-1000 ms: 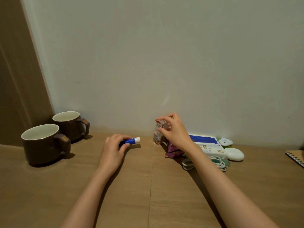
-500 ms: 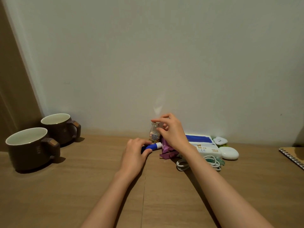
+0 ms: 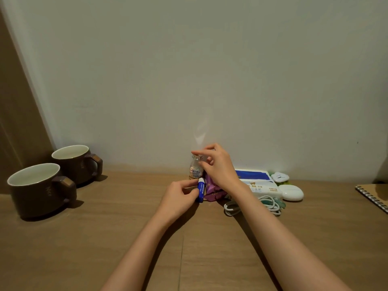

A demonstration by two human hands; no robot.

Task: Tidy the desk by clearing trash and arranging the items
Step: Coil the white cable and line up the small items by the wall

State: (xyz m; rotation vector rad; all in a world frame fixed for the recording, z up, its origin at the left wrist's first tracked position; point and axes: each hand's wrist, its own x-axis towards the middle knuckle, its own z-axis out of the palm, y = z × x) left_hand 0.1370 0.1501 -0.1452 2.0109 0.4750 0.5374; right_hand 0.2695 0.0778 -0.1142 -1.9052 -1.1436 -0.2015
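Note:
A small clear glass bottle [image 3: 195,169] with a printed label stands by the wall at the desk's middle. My right hand [image 3: 218,164] pinches its neck from above. My left hand [image 3: 178,196] grips a blue stick with a white cap [image 3: 201,189], tilted nearly upright right in front of the bottle. A crumpled purple wrapper [image 3: 213,191] lies against the stick, partly under my right wrist. A blue and white tissue pack [image 3: 261,183] lies to the right of it.
Two dark brown mugs [image 3: 39,189] [image 3: 76,162] stand at the left by the wall. A coiled white cable [image 3: 255,205], a white oval case [image 3: 292,192] and a small white gadget [image 3: 279,177] lie right of the pack. A spiral notebook [image 3: 375,196] sits at the right edge.
My left hand has slid the blue stick rightwards from the desk's left-middle to just in front of the bottle and tipped it more upright. My right hand has stayed on the bottle.

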